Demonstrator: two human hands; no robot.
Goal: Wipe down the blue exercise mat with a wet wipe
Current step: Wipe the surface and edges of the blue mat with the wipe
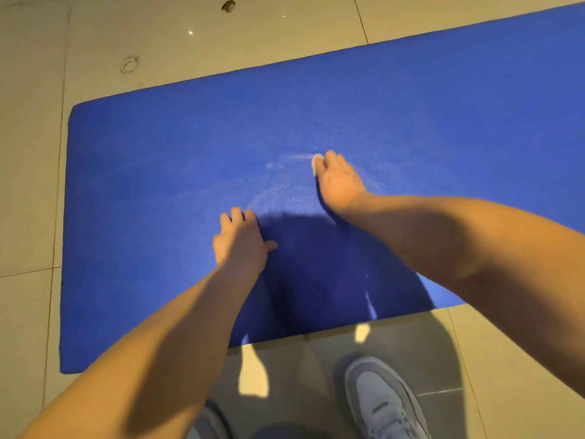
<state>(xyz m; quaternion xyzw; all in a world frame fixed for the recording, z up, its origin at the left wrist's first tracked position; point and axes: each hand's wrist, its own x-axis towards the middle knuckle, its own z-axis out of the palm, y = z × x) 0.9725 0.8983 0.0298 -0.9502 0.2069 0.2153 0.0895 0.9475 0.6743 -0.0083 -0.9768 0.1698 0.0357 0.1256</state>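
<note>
Glossy beige floor tiles point(190, 58) carry a blue rectangular foam exercise mat point(158, 153), which lies flat and runs out past the upper right of the view. Near the mat's middle, a small pale wet wipe point(316, 162) is bunched under the right hand point(337, 182). The fingers are curled over the wipe and press it onto the mat, so only a corner of it shows at the fingertips. Faint, damp-looking streaks point(278, 166) arc across the mat just left of the wipe. The left hand point(242, 242) rests palm-down on the mat, closer to the mat's near long edge, with its fingers loosely spread, the thumb out to the side, grasping nothing. A dark shadow point(300, 255) covers the mat from the hands to that near edge. Off the near edge, a grey lace-up sneaker point(383, 403) stands on the tiles. A second shoe point(209, 419) is partly hidden by the left arm point(142, 359). Beyond the mat's far edge, a ring-shaped scuff point(129, 64) and a dark spot point(228, 6) mark the floor.
</note>
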